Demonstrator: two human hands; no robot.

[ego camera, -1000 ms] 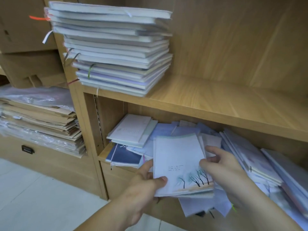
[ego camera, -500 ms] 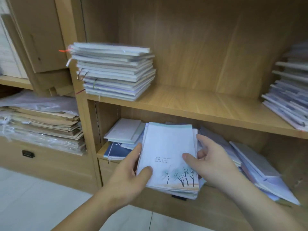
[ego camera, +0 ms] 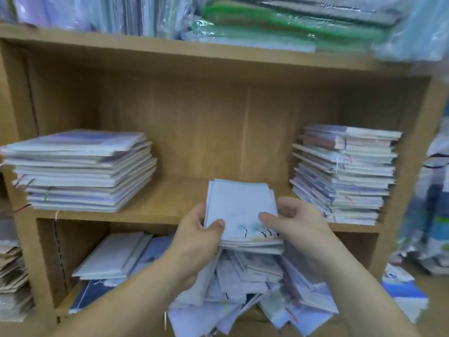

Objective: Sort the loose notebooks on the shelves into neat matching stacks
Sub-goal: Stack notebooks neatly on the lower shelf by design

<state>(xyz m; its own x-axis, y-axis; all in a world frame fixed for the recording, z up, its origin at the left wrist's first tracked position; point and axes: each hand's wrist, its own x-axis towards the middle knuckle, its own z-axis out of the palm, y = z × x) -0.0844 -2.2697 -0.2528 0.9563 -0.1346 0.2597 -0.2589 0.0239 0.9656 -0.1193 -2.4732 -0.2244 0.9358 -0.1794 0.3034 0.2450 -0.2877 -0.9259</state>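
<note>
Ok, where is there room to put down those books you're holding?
The middle shelf has bare wood between the left stack and the right stack, behind the tree-cover notebooks held by the left hand and right hand. The lower shelf is crowded with a loose pile; the top shelf is packed with wrapped packs.

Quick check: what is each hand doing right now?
Left hand: grips the left edge of the tree-cover notebook bundle.
Right hand: grips the same bundle's right edge, thumb on top.
</note>
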